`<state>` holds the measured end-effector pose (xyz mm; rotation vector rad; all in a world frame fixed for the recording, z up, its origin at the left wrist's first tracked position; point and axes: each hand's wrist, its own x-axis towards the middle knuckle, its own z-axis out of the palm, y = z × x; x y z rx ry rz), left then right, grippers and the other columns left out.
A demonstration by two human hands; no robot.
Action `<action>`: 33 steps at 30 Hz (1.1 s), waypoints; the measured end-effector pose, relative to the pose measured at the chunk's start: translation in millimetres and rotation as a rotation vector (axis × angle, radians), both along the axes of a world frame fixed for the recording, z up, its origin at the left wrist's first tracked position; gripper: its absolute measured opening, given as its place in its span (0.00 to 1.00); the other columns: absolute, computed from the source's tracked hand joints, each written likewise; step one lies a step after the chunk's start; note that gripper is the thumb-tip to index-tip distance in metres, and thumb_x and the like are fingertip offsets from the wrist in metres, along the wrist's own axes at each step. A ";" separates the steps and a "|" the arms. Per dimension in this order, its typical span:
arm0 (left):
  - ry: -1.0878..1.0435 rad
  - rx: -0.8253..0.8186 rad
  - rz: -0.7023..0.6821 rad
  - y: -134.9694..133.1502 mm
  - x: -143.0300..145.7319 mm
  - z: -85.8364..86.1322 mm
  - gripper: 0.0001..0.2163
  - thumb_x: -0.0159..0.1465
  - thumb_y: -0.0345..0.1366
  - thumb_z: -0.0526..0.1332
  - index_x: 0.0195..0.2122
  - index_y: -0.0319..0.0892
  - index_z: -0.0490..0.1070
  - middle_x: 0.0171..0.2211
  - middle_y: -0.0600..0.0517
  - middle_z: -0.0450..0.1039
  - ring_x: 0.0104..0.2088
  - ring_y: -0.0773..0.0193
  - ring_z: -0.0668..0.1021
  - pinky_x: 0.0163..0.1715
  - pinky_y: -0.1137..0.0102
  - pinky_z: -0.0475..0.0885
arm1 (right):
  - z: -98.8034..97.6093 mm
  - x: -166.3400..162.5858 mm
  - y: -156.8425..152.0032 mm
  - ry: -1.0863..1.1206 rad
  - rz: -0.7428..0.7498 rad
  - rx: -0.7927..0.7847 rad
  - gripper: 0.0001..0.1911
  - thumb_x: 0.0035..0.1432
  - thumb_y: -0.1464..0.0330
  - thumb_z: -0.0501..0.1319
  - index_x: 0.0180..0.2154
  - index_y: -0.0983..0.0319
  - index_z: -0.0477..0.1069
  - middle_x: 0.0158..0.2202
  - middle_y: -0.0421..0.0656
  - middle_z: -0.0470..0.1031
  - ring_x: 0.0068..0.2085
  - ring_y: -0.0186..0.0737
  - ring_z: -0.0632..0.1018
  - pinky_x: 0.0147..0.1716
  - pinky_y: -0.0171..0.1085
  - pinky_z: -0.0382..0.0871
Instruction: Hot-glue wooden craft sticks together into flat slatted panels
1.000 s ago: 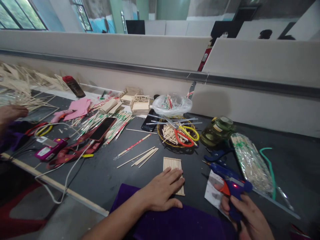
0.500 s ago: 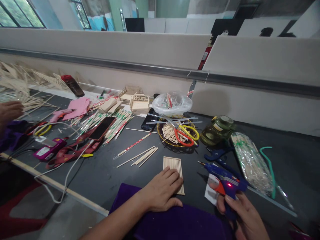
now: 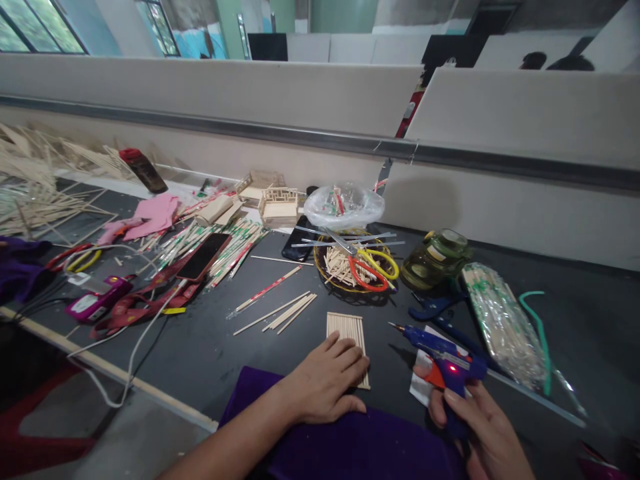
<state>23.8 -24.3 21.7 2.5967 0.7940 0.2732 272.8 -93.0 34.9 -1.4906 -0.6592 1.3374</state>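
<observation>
My left hand [image 3: 327, 380] lies flat, fingers stretched, on a small panel of wooden sticks [image 3: 345, 323] set side by side; the hand covers its lower left part. My right hand [image 3: 480, 420] is wrapped around the handle of a blue hot glue gun [image 3: 445, 357] with an orange trigger and a lit red light. The gun's nozzle points left toward the panel, apart from it. A clear glue stick [image 3: 537, 397] runs out behind the gun. Under the gun is a white piece [image 3: 421, 388]. Several loose sticks [image 3: 290, 313] lie left of the panel.
A basket of short sticks [image 3: 337, 267] bears scissors [image 3: 370, 270]. Nearby are a green jar [image 3: 435, 259], blue pliers [image 3: 430, 310], bagged sticks [image 3: 503, 327], a plugged-in phone [image 3: 205, 257] and small stick models [image 3: 279, 208]. Purple cloth [image 3: 370, 443] lies at the front edge.
The glue gun and my right hand have shifted slightly left. My left hand stays on the panel. Another person's hand at the far left has gone from view.
</observation>
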 end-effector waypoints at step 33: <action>-0.040 0.173 -0.053 -0.7 -4.0 -15.9 0.31 0.66 0.56 0.47 0.61 0.37 0.59 0.59 0.43 0.62 0.65 0.48 0.52 0.65 0.50 0.46 | -32.3 -63.5 49.0 -1.034 0.575 0.380 0.19 0.65 0.60 0.50 0.51 0.60 0.70 0.49 0.47 0.76 0.53 0.44 0.75 0.51 0.41 0.71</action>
